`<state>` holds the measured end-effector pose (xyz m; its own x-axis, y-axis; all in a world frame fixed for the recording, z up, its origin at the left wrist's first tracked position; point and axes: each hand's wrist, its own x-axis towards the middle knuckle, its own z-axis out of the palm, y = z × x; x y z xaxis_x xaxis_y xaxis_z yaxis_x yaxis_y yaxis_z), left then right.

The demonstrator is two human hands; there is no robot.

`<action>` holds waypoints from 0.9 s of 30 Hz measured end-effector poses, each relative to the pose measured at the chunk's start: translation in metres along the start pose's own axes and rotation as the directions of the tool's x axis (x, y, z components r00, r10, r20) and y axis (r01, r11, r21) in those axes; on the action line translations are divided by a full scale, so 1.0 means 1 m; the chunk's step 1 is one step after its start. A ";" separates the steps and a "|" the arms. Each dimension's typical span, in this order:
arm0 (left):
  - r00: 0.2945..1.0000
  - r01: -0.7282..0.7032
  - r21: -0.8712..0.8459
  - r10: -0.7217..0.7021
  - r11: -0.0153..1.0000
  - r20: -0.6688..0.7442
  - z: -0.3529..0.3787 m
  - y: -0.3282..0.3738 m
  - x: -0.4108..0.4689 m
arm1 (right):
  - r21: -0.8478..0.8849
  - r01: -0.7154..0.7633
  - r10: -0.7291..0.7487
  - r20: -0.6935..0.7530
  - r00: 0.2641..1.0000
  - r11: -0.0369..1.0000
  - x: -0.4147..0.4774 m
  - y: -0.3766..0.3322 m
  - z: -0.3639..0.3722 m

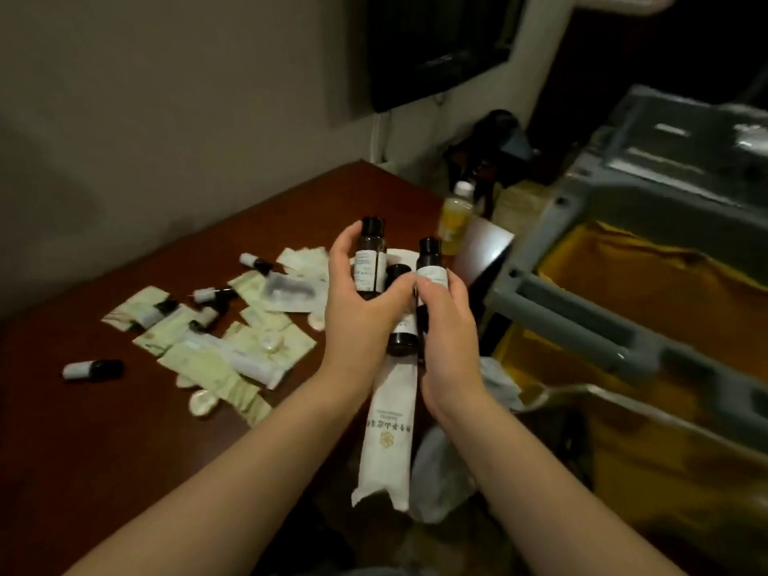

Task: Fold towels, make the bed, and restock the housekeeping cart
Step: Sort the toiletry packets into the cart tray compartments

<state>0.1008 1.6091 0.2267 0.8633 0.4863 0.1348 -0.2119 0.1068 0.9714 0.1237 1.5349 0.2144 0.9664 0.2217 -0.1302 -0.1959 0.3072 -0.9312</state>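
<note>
Left hand (361,309): wrapped around small bottles (368,259), above the table (291,201).
Right hand (446,326): pinched one more bottle (431,264), near the cart (582,301).
Danger: too many held together; one could slip and drop.

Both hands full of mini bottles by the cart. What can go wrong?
1. Left hand and right hand each grip bottles; the middle bottle looks wedged between them and may drop when they part.
2. The long white packet hangs below the hands, seemingly held only at its top; it could slide out.
3. The yellow-liquid bottle stands near the table edge toward the cart; a swing across might knock it.
</note>
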 end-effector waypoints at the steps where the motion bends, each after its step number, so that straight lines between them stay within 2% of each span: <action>1: 0.999 0.007 -0.020 -0.006 1.000 0.045 0.021 -0.002 -0.019 | 0.012 0.023 -0.023 -0.051 0.998 1.000 -0.017 -0.006 -0.024; 5: 0.978 0.065 -0.039 -0.056 0.997 0.199 0.108 -0.019 -0.115 | -0.001 0.117 -0.115 -0.230 0.966 0.993 -0.097 -0.027 -0.131; 8: 0.931 0.153 -0.046 -0.129 0.987 0.340 0.171 -0.031 -0.187 | -0.037 0.134 -0.138 -0.382 0.914 0.990 -0.157 -0.042 -0.207; 11: 0.863 0.217 -0.008 -0.188 0.976 0.469 0.227 -0.032 -0.242 | -0.049 0.169 -0.170 -0.523 0.835 0.984 -0.204 -0.062 -0.267; 15: 0.773 0.231 0.040 -0.209 0.972 0.599 0.292 -0.032 -0.281 | -0.065 0.250 -0.227 -0.676 0.701 0.966 -0.230 -0.083 -0.327; 19: 0.709 0.278 0.109 -0.280 0.955 0.647 0.345 -0.050 -0.287 | -0.054 0.268 -0.220 -0.735 0.641 0.962 -0.222 -0.095 -0.377; 24: 0.639 0.426 0.082 -0.364 0.901 0.678 0.427 -0.081 -0.264 | -0.071 0.268 -0.230 -0.742 0.630 0.961 -0.177 -0.118 -0.449; 27: 0.625 0.515 0.076 -0.435 0.854 0.648 0.483 -0.093 -0.245 | -0.043 0.250 -0.201 -0.728 0.655 0.967 -0.144 -0.143 -0.494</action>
<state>0.1302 1.0615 0.1971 0.9285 -0.3050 -0.2119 0.2990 0.2756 0.9136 0.0946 1.0021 0.1982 0.7940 -0.5902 -0.1455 0.0591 0.3132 -0.9478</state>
